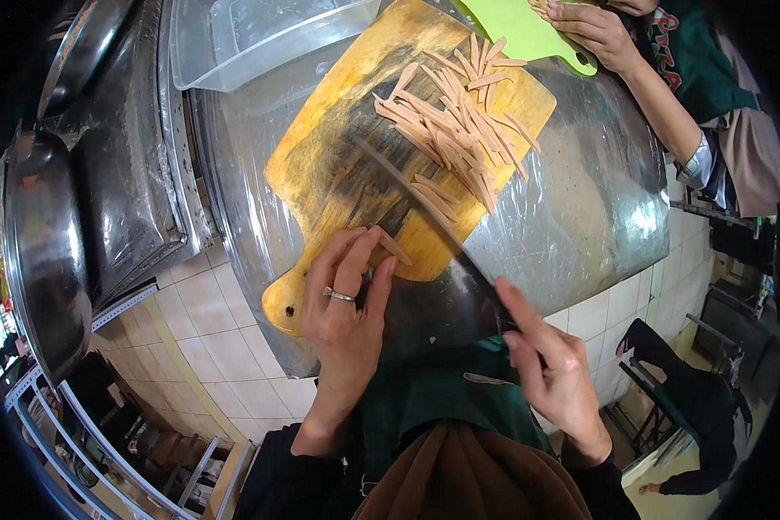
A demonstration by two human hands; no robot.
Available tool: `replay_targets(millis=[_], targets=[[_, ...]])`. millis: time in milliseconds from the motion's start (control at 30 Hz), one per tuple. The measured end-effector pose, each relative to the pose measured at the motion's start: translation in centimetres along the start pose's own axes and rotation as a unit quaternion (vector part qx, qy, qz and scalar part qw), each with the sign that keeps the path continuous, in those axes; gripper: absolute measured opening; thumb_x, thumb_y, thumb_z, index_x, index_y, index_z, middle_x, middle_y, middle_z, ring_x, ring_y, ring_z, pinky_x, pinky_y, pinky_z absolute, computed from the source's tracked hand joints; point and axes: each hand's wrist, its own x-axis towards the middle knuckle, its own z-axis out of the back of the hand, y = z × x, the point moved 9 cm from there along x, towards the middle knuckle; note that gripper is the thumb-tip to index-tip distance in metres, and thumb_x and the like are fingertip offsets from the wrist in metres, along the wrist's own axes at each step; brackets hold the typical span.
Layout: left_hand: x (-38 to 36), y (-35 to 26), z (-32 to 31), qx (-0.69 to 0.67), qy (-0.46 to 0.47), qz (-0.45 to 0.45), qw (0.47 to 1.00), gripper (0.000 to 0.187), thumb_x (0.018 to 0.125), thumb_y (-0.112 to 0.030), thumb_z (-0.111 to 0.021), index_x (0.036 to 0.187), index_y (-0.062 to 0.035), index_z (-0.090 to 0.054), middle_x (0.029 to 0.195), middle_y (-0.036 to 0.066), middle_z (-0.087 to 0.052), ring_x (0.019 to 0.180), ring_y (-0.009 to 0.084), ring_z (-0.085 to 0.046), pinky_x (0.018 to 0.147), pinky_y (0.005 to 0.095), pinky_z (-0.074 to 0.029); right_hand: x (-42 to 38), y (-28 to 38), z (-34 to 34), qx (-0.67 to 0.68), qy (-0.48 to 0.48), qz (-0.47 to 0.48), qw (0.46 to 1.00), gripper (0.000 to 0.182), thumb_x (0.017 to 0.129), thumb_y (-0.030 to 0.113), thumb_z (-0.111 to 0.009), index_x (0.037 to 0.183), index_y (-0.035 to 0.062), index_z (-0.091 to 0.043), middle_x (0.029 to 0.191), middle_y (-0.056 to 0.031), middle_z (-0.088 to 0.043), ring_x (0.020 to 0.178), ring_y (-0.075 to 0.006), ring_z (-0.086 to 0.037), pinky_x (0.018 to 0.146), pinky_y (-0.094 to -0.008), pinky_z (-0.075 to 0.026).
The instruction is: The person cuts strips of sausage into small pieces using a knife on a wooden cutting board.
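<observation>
Across a worn wooden cutting board [321,113] lies a pile of pinkish-brown strips [459,121], with a few loose strips [435,198] nearer to me. My right hand [555,364] is closed round the handle end of a long knife [433,211], whose blade slants up and left over the board. At the board's near end, my left hand [347,303], with a ring on one finger, has its bent fingertips on a small piece of the same food [396,250]. That piece lies left of the blade.
A clear plastic container [269,65] stands beyond the board at the left. At the upper right a co-worker's hand [594,35] is over a green cutting board [520,30]. Metal bowls [48,251] are at the left, and another person [711,407] is at the lower right.
</observation>
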Motion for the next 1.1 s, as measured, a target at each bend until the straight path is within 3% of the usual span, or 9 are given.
replay_targets(millis=[100,167,233,367,500,600,700,800,1100], targets=[[0.5,-0.3,0.1,0.017,0.043,0.01,0.999,0.033,0.088,-0.004,-0.08,0.12,-0.0083,-0.075,0.116,0.008,-0.07,0.099,0.0251,-0.07,0.083,0.0356,-0.057,-0.1,-0.8,1.6,0.008,-0.009,-0.058,0.998,0.056,0.097,-0.006,-0.061,0.151,0.0088,-0.056,0.137,-0.0221,-0.066,0.113,-0.0389,-0.072,0.087,-0.0376,-0.058],[1.1,-0.5,0.0,0.008,0.058,0.026,0.998,0.031,0.089,-0.007,-0.079,0.12,-0.009,-0.074,0.115,0.008,-0.07,0.099,0.026,-0.071,0.085,0.0364,-0.057,0.0,-1.2,2.0,0.004,-0.028,-0.055,0.998,0.056,0.097,-0.007,-0.061,0.15,0.0092,-0.056,0.137,-0.0222,-0.066,0.115,-0.039,-0.072,0.089,-0.0371,-0.058],[1.9,-0.8,-0.1,0.035,0.05,-0.006,0.998,0.029,0.092,-0.004,-0.076,0.121,-0.0069,-0.074,0.117,0.008,-0.071,0.094,0.0195,-0.07,0.076,0.0298,-0.057,-0.1,-1.4,2.2,-0.001,-0.036,-0.048,0.998,0.056,0.097,-0.007,-0.061,0.15,0.01,-0.057,0.135,-0.0223,-0.067,0.114,-0.0382,-0.072,0.09,-0.0377,-0.057],[3.6,-1.3,0.0,0.028,0.026,-0.064,0.997,0.024,0.096,-0.003,-0.073,0.119,-0.0044,-0.074,0.116,0.009,-0.072,0.095,0.0163,-0.07,0.073,0.0265,-0.057,-0.7,-1.1,1.2,-0.044,-0.01,-0.022,0.999,0.059,0.095,-0.007,-0.064,0.151,0.0116,-0.057,0.121,-0.021,-0.073,0.095,-0.0347,-0.076,0.079,-0.0399,-0.059],[3.2,-1.6,-0.3,0.002,0.047,-0.043,0.998,0.022,0.094,-0.004,-0.071,0.116,-0.0055,-0.074,0.113,0.009,-0.071,0.101,0.0283,-0.069,0.087,0.0375,-0.055,-1.5,-1.3,0.8,-0.038,-0.011,0.023,0.999,0.062,0.093,-0.008,-0.066,0.151,0.0133,-0.057,0.103,-0.0179,-0.076,0.077,-0.0329,-0.074,0.07,-0.0419,-0.059],[2.7,-2.3,-0.7,0.031,0.057,-0.082,0.995,0.027,0.094,-0.004,-0.071,0.121,-0.0079,-0.073,0.118,0.009,-0.069,0.104,0.03,-0.065,0.089,0.0396,-0.053,-1.3,-1.2,2.0,-0.017,-0.057,0.036,0.998,0.062,0.094,-0.008,-0.066,0.151,0.0138,-0.058,0.104,-0.0179,-0.076,0.078,-0.0328,-0.075,0.07,-0.0419,-0.059],[2.9,-3.5,-1.1,0.071,0.066,-0.104,0.99,0.035,0.093,-0.004,-0.073,0.126,-0.0121,-0.073,0.126,0.009,-0.065,0.108,0.0318,-0.062,0.091,0.0415,-0.053,-1.4,-2.2,2.7,-0.032,-0.044,-0.024,0.998,0.061,0.094,-0.008,-0.066,0.15,0.0139,-0.058,0.109,-0.0191,-0.076,0.078,-0.0331,-0.075,0.071,-0.0429,-0.06],[3.0,-4.5,-2.0,0.109,0.091,-0.148,0.979,0.039,0.092,-0.006,-0.075,0.13,-0.0155,-0.072,0.13,0.01,-0.061,0.11,0.0333,-0.061,0.092,0.0425,-0.053,-1.2,-1.8,2.4,-0.024,-0.06,0.025,0.998,0.059,0.094,-0.008,-0.066,0.149,0.0133,-0.06,0.114,-0.0201,-0.076,0.079,-0.0344,-0.076,0.073,-0.0433,-0.061],[2.7,-2.0,-0.9,0.047,0.08,-0.113,0.989,0.034,0.09,0.002,-0.075,0.122,-0.0085,-0.075,0.125,0.011,-0.067,0.116,0.03,-0.064,0.096,0.0386,-0.053,-1.0,-2.8,2.9,-0.005,-0.055,-0.029,0.998,0.058,0.094,-0.008,-0.066,0.148,0.0125,-0.06,0.121,-0.0221,-0.074,0.101,-0.0418,-0.075,0.08,-0.0433,-0.062]])
